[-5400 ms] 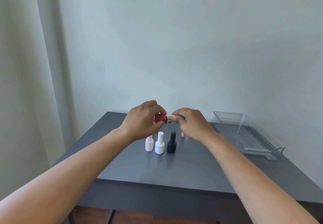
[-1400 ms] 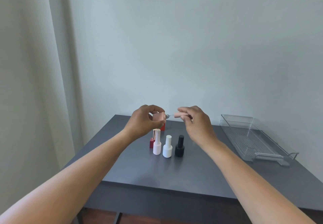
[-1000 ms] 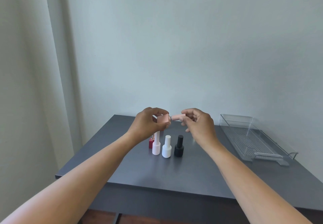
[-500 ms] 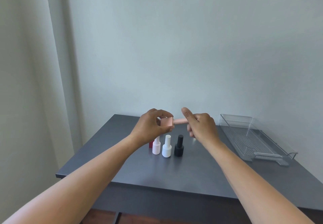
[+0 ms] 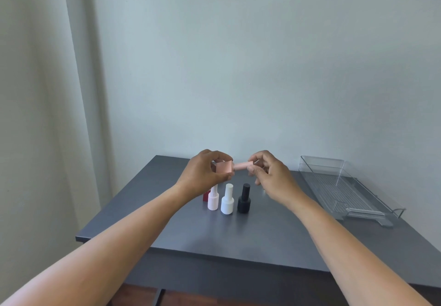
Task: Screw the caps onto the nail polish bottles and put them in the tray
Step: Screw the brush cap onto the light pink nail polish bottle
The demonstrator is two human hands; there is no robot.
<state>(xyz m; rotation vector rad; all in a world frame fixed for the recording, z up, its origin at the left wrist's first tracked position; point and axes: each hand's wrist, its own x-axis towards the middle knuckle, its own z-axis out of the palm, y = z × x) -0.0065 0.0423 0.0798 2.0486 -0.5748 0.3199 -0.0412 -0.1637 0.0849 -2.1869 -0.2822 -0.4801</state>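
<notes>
Head view, looking down along two bare forearms that reach in over the near edge of a dark grey, matte desk (image 5: 238, 239). A broad strip of bare surface lies between that edge and the bottles. Four capped nail polish bottles stand upright in a close row mid-desk: a red bottle (image 5: 205, 196) half hidden behind a ribbed pale pink bottle (image 5: 213, 199), then a smooth white bottle (image 5: 227, 200) and a black bottle (image 5: 244, 200), all round-shouldered with cylindrical caps.

Above the row, the left hand (image 5: 202, 174) grips a squarish pink bottle (image 5: 224, 170), held on its side in the air, fingers (image 5: 222, 157) curled over it and thumb beneath. The right hand (image 5: 272, 176) pinches the round pink cap (image 5: 242, 165), which meets the bottle's neck end; how far it is threaded I cannot tell.

Well apart to the right, by the desk's right edge, sits a clear plastic tray (image 5: 338, 188) with a ridged floor, holding nothing. A pale wall (image 5: 238, 67) rises behind the desk's far edge, and a light curtain (image 5: 47, 91) hangs at left.
</notes>
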